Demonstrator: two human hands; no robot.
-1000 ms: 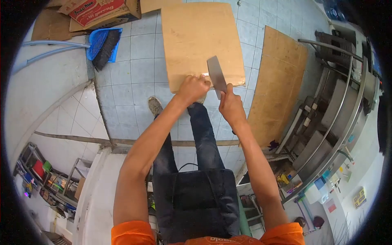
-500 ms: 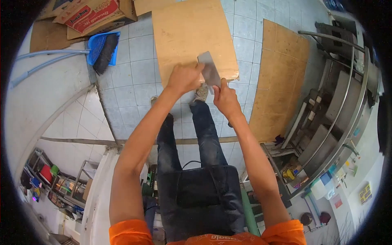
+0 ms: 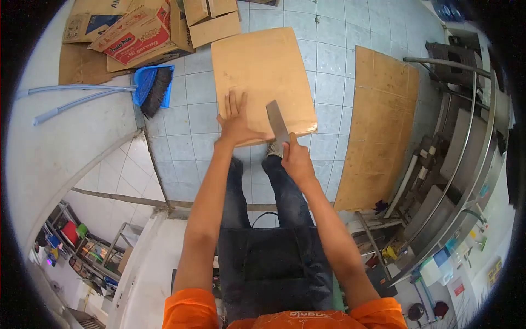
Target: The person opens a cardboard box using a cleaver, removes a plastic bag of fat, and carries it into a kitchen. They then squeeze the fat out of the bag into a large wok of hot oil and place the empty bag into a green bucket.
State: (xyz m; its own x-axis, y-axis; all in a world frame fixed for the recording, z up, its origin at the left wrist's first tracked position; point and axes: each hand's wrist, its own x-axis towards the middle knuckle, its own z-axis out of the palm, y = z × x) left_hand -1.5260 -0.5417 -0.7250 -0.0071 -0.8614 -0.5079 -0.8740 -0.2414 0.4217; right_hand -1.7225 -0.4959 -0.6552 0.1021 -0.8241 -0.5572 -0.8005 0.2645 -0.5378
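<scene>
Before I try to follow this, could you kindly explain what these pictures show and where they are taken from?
There is no robot here: a person works with two bare hands, seen by one camera worn on the head, looking forward and down. The right hand holds a broad metal blade. The left hand is spread over a large cardboard piece in front. On the tiled floor are also a flat cardboard sheet to the right and a blue dustpan to the left.

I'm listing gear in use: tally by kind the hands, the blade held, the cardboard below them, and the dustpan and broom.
Left hand, right hand: 2
Bladed tool: 1
Cardboard piece: 1
Dustpan: 1
Broom: 1
Total: 6
</scene>
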